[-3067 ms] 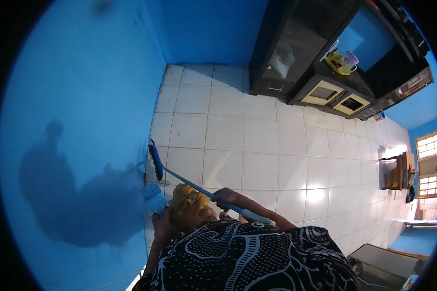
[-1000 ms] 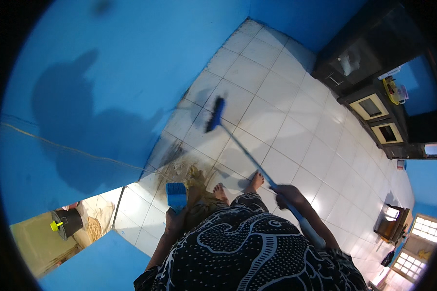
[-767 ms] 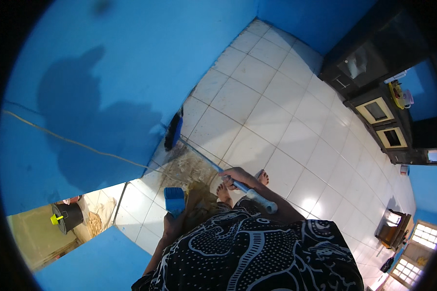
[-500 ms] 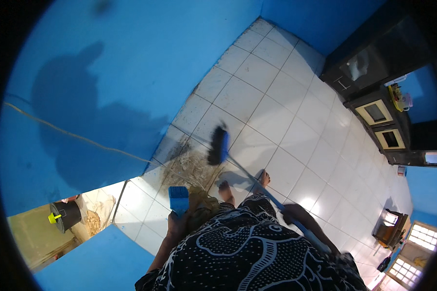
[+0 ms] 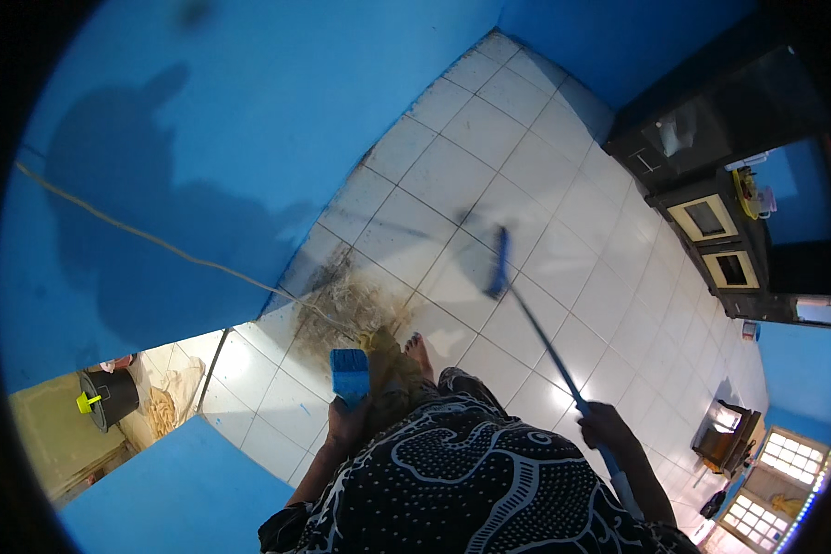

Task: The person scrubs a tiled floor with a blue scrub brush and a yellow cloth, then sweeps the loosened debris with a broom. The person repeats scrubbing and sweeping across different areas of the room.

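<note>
My right hand (image 5: 605, 427) is wrapped round the long blue-grey handle of a broom (image 5: 545, 342). The broom's blue head (image 5: 501, 263) is tipped on edge over the white tiles, its dark bristles blurred. My left hand (image 5: 345, 420) grips a blue block-shaped thing (image 5: 350, 374) with a ribbed far end; its exact kind does not show. Close beside that hand, a tan crumpled cloth-like thing (image 5: 385, 355) hangs or lies in front of my patterned black clothes (image 5: 452, 471). Beyond it, a patch of grey-brown dirt (image 5: 342, 300) spreads over the floor near the blue wall.
A pale cable (image 5: 157, 245) runs along the blue wall (image 5: 249, 92) down to the dirt. My bare foot (image 5: 418, 358) stands on the tiles. Dark cabinets (image 5: 711, 217) line the right side. Through a doorway at left are a black bucket (image 5: 111, 399) and pale cloth (image 5: 175, 397).
The broom head has swung right, away from the dirt patch, and my right hand has moved right with the handle. My left hand and the blue thing have shifted only slightly.
</note>
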A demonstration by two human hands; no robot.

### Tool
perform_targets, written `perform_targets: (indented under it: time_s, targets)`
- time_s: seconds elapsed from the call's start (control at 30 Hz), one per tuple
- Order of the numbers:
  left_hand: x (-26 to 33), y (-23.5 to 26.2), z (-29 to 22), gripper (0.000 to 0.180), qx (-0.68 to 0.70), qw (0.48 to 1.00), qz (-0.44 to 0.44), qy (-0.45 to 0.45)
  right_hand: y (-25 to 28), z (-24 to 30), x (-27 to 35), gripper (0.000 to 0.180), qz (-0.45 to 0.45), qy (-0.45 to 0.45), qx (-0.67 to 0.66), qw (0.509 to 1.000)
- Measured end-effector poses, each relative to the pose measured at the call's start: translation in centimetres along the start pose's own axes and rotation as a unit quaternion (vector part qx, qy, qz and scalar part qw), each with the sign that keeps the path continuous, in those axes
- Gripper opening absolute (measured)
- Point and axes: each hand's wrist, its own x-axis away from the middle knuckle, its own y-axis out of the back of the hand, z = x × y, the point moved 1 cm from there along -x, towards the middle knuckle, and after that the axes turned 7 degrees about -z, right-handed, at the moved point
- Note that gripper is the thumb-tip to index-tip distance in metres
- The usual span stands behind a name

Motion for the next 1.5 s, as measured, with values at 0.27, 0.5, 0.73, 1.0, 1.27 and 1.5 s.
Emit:
perform_targets:
  time_s: [0.27,0.5,0.73,1.0,1.27,1.5]
  targets:
    - [6.6,-2.6,-0.6,0.035,0.000,1.000,-0.008,-0.010,-21.2,9.1,-13.9,0.029,0.350,0.071,0.026,0.934]
    - [12.4,-4.3,0.4,0.026,0.073,0.997,-0.038,-0.005,-23.1,-1.3,-21.7,0.029,0.415,0.094,-0.052,0.903]
    - [15.4,-5.7,2.4,0.021,0.124,0.989,-0.071,-0.048,3.3,-11.2,-7.5,0.026,0.180,-0.011,0.063,0.982]
    - [18.9,-7.2,2.0,0.026,0.082,0.989,-0.058,-0.109,28.0,-33.9,1.5,0.013,-0.135,-0.131,0.005,0.982]
    - [24.3,-1.0,0.2,0.034,0.074,0.981,-0.158,-0.083,32.3,-34.3,-0.5,0.015,-0.210,-0.044,0.153,0.965]
    - [27.6,2.3,-2.8,0.041,0.044,0.972,-0.217,-0.082,23.4,-18.3,6.5,0.020,-0.037,0.023,0.253,0.966]
